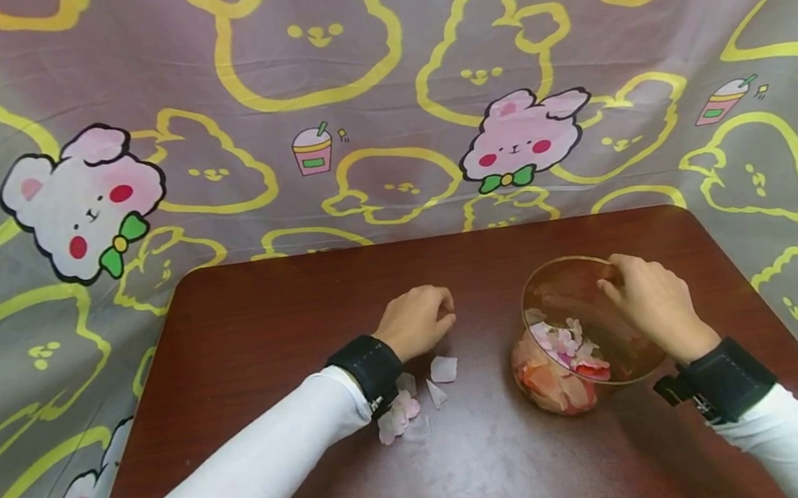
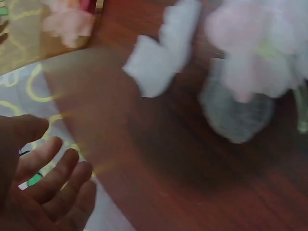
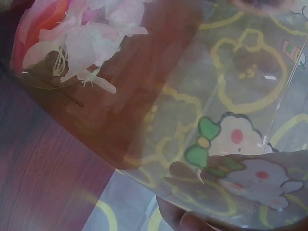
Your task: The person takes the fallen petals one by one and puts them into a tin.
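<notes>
My right hand (image 1: 650, 302) grips the far rim of a clear bowl (image 1: 569, 292) that is tilted toward the left on the brown table (image 1: 265, 325). Pink, white and orange petals (image 1: 561, 362) lie heaped in its low side; in the right wrist view the petals (image 3: 82, 38) show through the bowl wall (image 3: 216, 120). My left hand (image 1: 419, 319) rests on the table left of the bowl, fingers (image 2: 53, 187) loosely curled and holding nothing. Several loose pale petals (image 1: 401, 413) lie just behind its wrist, and the left wrist view shows these petals (image 2: 159, 57) blurred.
A grey cloth (image 1: 346, 79) printed with yellow rabbit outlines and pink bunnies hangs behind the table and drapes down both sides. The table's rounded far corners and left edge (image 1: 152, 382) are in view. Black bands sit on both wrists.
</notes>
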Action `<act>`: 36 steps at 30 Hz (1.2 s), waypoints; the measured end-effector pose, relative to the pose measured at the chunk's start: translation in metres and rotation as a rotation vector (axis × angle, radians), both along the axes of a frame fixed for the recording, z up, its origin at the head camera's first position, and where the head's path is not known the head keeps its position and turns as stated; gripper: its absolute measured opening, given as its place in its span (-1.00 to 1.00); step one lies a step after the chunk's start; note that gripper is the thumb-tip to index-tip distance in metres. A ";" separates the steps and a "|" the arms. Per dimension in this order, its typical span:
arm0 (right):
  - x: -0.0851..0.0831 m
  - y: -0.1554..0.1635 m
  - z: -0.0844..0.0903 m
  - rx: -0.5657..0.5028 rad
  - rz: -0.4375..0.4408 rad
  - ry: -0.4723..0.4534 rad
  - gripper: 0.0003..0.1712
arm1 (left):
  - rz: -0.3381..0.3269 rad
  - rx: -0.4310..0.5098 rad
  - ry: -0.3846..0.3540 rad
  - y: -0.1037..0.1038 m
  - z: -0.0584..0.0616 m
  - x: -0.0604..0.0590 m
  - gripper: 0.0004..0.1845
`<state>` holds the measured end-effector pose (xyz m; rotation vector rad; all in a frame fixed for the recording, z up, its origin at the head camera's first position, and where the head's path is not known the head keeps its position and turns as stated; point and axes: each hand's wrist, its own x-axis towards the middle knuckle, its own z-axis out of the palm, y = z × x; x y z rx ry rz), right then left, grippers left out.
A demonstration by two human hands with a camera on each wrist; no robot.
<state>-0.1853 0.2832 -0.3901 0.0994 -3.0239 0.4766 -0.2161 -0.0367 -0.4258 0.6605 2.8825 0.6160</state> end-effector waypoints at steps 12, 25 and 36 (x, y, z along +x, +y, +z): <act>0.000 0.000 0.000 -0.010 0.009 0.013 -0.83 | -0.070 -0.228 -0.034 -0.005 -0.041 0.013 -0.79; 0.000 -0.001 0.001 -0.016 0.014 0.017 -0.83 | -0.078 -0.070 -0.031 -0.006 -0.049 0.021 -0.70; 0.001 -0.001 0.001 -0.018 0.013 0.001 -0.84 | 0.017 -0.040 -0.096 -0.002 -0.051 0.019 -0.77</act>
